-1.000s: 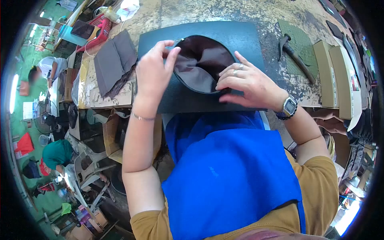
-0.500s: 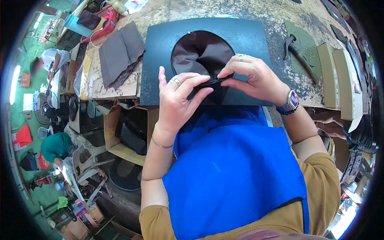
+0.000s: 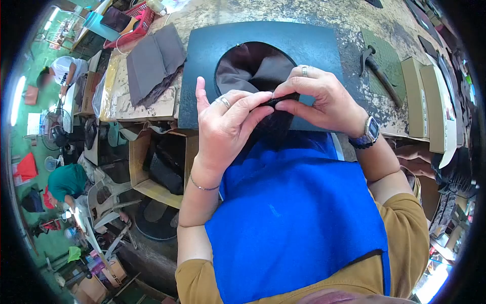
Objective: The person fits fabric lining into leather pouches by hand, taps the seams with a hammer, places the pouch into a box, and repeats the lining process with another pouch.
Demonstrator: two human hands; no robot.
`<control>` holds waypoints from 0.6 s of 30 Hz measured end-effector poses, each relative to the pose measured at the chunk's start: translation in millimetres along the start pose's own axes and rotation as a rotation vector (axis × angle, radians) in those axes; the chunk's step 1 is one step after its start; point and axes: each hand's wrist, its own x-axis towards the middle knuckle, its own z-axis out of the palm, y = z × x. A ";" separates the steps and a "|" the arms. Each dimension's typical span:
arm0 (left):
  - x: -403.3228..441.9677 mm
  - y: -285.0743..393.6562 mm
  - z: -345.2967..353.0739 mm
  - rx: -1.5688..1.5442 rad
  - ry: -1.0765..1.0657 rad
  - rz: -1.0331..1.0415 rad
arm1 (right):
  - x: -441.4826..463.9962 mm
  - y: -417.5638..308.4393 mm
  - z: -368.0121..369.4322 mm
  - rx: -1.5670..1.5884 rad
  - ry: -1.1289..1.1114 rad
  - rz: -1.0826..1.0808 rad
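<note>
At the near edge of the bench (image 3: 349, 20), about midway along, the dark brown piece (image 3: 266, 66) rests on a dark flat board (image 3: 314, 40). Its curved rim (image 3: 259, 42) stands spread toward the far edge; the near stretch is gathered.

Hands: the left hand (image 3: 226, 114) has thumb and forefinger drawn together on the near stretch, little finger raised clear. The right hand (image 3: 324, 96) pinches the same stretch just beside it, its fingertips almost meeting the left's.

Progress: judged from the present view, this one stretch is under treatment. The far and left stretches of the rim are free of the hands; whether they are finished or outstanding cannot be determined, as stitching and detail are too small to read.

Toward the bench's left side lie dark fabric pieces (image 3: 152, 63). Toward its right side, a hammer (image 3: 379, 73) lies partly over a green mat (image 3: 375, 43), with long cartons (image 3: 415, 96) near the right end. None is in contact with the hands.

Differences: one second earlier, the hands were well apart at opposite sides of the rim. Half a second earlier, both already pinched the near stretch; the fingertips are now closer together. The hammer is unmoved.
</note>
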 end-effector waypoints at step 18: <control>-9.0 -31.4 29.1 -1.153 0.499 -0.799 | -14.1 7.5 11.6 0.399 0.314 -0.067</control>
